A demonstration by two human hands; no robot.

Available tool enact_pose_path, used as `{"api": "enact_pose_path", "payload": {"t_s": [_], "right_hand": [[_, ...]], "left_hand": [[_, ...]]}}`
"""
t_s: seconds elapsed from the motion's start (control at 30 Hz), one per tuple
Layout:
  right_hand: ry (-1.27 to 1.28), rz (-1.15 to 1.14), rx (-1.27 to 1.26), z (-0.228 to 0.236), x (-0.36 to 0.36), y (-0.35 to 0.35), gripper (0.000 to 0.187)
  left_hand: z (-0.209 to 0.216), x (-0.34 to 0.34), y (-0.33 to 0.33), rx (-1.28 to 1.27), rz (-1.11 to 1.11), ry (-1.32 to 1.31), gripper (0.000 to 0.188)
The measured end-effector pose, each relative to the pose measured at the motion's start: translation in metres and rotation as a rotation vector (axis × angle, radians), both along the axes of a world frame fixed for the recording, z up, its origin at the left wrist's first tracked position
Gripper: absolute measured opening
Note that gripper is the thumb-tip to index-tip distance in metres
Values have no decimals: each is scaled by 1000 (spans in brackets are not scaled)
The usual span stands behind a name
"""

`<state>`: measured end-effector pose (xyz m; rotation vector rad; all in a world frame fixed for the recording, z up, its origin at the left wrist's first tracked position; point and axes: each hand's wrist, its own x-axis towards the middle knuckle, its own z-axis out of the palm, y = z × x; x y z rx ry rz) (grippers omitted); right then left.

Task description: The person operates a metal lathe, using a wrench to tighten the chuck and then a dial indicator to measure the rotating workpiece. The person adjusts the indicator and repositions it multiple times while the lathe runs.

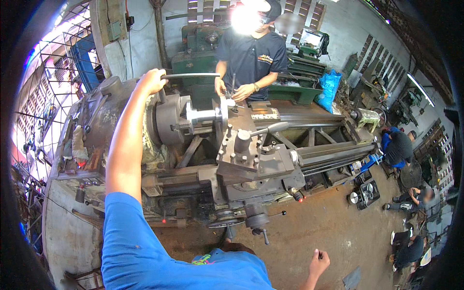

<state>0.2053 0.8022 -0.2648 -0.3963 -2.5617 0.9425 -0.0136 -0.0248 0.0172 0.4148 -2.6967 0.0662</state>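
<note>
My left hand [153, 81] is closed around the end of a long metal bar [193, 75], above the lathe chuck [169, 120]. The bar lies level and reaches right toward a co-worker. A thick upright stem [162, 95] stands below my hand at the top of the chuck; whether it joins the bar is hidden. The chuck jaws hold a shiny, flanged metal workpiece [205, 115]. My right hand [319, 262] hangs low at the right, away from the machine, with its fingers curled; what they hold, if anything, I cannot make out.
Across the lathe stands a co-worker [251, 58], both hands beside the workpiece's flange. The tool post [243, 141] and its lever [270, 128] sit right of the chuck. Handwheels [226, 220] project at the front. A blue bag [329, 89] stands behind; several people are at the far right.
</note>
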Motion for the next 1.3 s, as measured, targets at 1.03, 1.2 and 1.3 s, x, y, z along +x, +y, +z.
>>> {"api": "enact_pose_path", "payload": {"t_s": [1.03, 1.2, 1.3], "right_hand": [[24, 135, 287, 33, -112, -43, 35], [118, 131, 236, 62, -101, -66, 21], [118, 132, 178, 76, -78, -73, 18]], "left_hand": [[-20, 360, -332, 1249, 687, 874, 31], [-54, 359, -430, 1478, 481, 696, 17], [-41, 357, -456, 1114, 636, 377, 19]]}}
